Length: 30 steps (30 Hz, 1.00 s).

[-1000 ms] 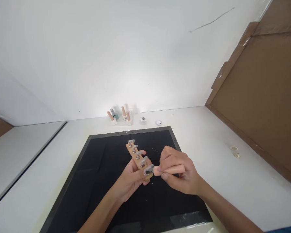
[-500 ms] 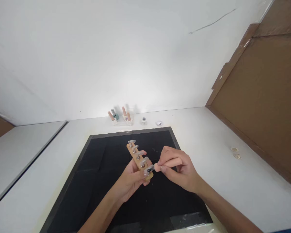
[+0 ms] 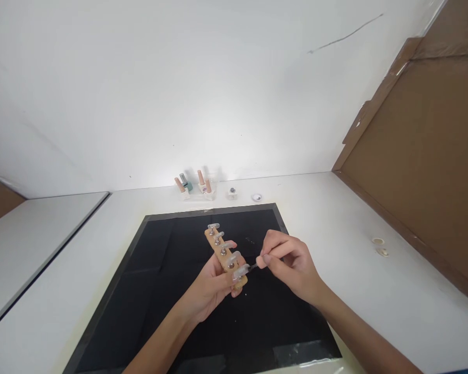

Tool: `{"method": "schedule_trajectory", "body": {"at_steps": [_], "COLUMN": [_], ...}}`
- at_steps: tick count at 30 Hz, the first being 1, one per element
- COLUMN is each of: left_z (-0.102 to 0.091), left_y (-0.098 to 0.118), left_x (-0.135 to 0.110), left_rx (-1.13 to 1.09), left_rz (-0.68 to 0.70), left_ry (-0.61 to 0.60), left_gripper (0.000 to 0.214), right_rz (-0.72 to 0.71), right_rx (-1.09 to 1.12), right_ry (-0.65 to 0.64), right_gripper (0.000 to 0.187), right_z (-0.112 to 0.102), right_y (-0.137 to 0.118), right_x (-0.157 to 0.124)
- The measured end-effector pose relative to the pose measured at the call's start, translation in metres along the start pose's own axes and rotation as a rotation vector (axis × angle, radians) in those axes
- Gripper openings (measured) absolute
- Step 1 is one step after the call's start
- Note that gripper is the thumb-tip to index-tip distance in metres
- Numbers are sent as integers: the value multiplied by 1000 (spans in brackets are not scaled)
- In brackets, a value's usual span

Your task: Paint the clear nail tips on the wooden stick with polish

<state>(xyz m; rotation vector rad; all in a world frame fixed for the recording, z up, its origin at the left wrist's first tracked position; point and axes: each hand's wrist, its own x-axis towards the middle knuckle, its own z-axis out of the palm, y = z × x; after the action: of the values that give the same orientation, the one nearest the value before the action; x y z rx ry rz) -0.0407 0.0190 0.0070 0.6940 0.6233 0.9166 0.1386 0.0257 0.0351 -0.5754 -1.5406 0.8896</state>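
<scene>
My left hand is closed around a wooden nail tip stand, held tilted over the black mat. Several clear false nails stand on metal posts along it. The nearest false nail lies by my left thumb. My right hand pinches a nail polish brush by its peach cap, most of which my fingers hide. The brush's dark tip is at the right end of the nearest false nail; whether it touches I cannot tell.
Several nail polish bottles stand in a clear holder at the back of the table. A small open-looking jar and a round white dish are right of them. Two small round pieces lie far right. The black mat has taped edges.
My right hand has turned the brush and drawn it slightly right, so its dark tip now shows off the nail's end. The left hand and stand hold nearly still.
</scene>
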Motion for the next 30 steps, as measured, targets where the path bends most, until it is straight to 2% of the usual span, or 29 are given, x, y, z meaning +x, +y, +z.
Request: {"method": "schedule_trajectory", "body": {"at_steps": [2,7,10,14,19,25,30], "left_z": [0,-2,-4,-5,-3,-3,-1], "left_y": [-1,-3,-4,-4,-4,-3,-2], "left_x": [0,-1,0,0,0,-1,-1], "left_rx": [4,10,21,24,19,29,26], "left_rz": [-3,1,2,-5,-3,-6,-10], "left_ry": [-3,-28,-35,-46,-44,-41,-11], "left_gripper": [47,46,45,45,45,46,48], "right_rz": [-22,34,63,16,86,62,31], "right_rx": [45,57,34,87,96,100,59], "right_ry": [19,-112,-66,19,-94,4,-87], "right_gripper": [25,13,17,24,15,25,15], "right_z": [-2,-1,1,-2,-3,-2,-3], "right_y": [2,-2,-2,4,2,3,1], "right_x": [0,0,0,-2,-2,-1,-1]}}
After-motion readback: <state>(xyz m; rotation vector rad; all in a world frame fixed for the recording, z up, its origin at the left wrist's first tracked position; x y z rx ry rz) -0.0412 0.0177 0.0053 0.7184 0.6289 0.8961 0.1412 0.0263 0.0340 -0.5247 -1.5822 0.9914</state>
